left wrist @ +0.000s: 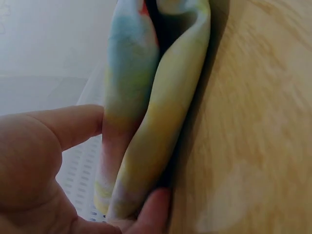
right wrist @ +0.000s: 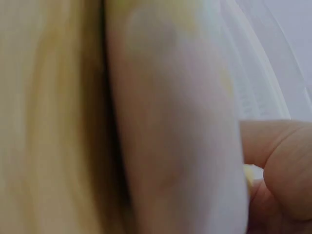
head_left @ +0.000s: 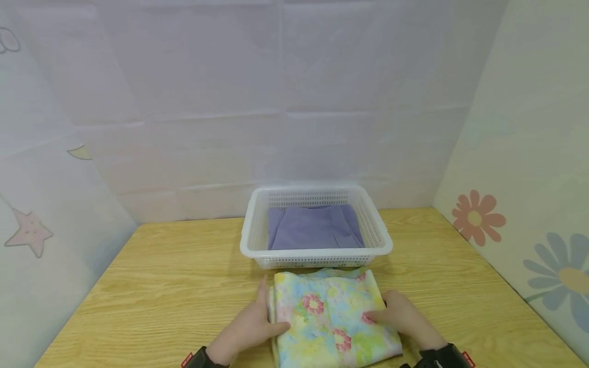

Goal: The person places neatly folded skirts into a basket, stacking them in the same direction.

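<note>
A folded floral cloth (head_left: 322,317) in yellow, blue and pink lies on the table just in front of the white basket. My left hand (head_left: 250,324) grips its left edge, thumb on top. In the left wrist view the thumb (left wrist: 78,124) presses one face of the folded layers (left wrist: 141,146), and a fingertip (left wrist: 155,207) shows at their table side. At the right edge my right hand (head_left: 400,317) holds the cloth, thumb on its upper face. The right wrist view has the rounded fold (right wrist: 180,126) up close and blurred, with the other fingers mostly hidden behind it.
The white perforated basket (head_left: 317,253) stands at the back of the wooden table (head_left: 184,286), near the wall. A folded purple cloth (head_left: 313,227) lies inside it. Pale printed sheets (head_left: 515,168) line the back and both sides of the table.
</note>
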`<state>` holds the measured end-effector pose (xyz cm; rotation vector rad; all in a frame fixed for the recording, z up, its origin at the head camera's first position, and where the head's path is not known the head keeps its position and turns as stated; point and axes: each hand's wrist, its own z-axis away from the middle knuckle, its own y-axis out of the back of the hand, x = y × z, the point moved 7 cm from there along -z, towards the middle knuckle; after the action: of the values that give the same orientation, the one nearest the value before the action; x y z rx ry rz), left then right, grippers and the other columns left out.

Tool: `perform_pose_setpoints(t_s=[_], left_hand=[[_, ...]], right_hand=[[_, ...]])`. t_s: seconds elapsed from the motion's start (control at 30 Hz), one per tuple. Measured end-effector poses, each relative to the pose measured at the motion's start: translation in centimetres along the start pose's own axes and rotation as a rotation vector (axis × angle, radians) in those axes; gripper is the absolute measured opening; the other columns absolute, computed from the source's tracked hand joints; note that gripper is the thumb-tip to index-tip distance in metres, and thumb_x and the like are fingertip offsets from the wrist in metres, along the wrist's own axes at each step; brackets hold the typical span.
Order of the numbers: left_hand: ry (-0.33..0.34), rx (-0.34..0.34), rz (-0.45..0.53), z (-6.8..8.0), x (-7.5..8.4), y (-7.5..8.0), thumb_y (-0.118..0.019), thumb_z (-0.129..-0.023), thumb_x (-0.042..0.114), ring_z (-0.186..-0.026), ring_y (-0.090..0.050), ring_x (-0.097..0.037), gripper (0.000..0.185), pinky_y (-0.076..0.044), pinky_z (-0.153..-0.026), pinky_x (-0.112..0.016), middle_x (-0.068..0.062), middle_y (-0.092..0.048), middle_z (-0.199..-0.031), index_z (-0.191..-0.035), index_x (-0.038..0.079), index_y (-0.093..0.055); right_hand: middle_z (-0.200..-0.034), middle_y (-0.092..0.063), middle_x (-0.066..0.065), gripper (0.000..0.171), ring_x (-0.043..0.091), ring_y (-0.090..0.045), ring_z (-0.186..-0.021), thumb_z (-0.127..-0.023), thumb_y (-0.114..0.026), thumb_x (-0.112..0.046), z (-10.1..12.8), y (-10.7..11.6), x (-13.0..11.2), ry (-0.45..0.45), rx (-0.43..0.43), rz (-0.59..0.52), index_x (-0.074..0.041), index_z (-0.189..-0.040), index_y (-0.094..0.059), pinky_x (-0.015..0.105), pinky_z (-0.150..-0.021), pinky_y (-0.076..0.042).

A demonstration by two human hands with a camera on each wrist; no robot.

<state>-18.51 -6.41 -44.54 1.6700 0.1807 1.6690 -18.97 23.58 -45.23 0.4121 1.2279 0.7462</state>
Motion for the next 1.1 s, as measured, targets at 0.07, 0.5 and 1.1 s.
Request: perform_pose_setpoints(t_s=[0.07,0.5,1.1], left_hand=[[-0.027,0.007,0.023,-0.1,0.2,-0.1,-0.075,-0.076,0.029,-0.060,-0.058,-0.015,0.116,-0.048,-0.057,-0.032,-0.020,-0.067,-0.080,-0.147,-0.007,0.010],[-0.029,0.056,0.224,-0.7,0.1,-0.5,-0.065,-0.075,0.004,-0.081,-0.064,-0.026,0.111,-0.051,-0.067,-0.035,-0.045,-0.051,-0.116,-0.146,-0.001,0.020],[0.057,-0.039,0.627,-0.9,-0.8,-2.0,-0.049,-0.087,-0.001,-0.102,-0.059,-0.024,0.063,-0.052,-0.081,-0.034,-0.023,-0.052,-0.123,-0.142,-0.011,-0.020]], right_hand=[[-0.070,-0.061,0.003,0.021,0.015,-0.057,-0.059,-0.079,-0.073,-0.017,0.2,-0.2,-0.3,-0.036,0.030,0.005,0.002,-0.087,-0.064,0.029,-0.053,-0.048],[-0.100,-0.068,0.011,0.065,0.024,-0.068,-0.084,-0.092,-0.059,-0.018,-0.2,-1.2,0.2,0.065,-0.204,-0.456,0.019,-0.135,-0.028,0.036,-0.073,-0.056],[-0.093,-0.070,0.015,0.040,0.025,-0.070,-0.079,-0.090,-0.056,-0.011,0.7,-1.9,-2.1,0.157,-0.298,-0.533,0.017,-0.117,-0.047,0.037,-0.069,-0.058]])
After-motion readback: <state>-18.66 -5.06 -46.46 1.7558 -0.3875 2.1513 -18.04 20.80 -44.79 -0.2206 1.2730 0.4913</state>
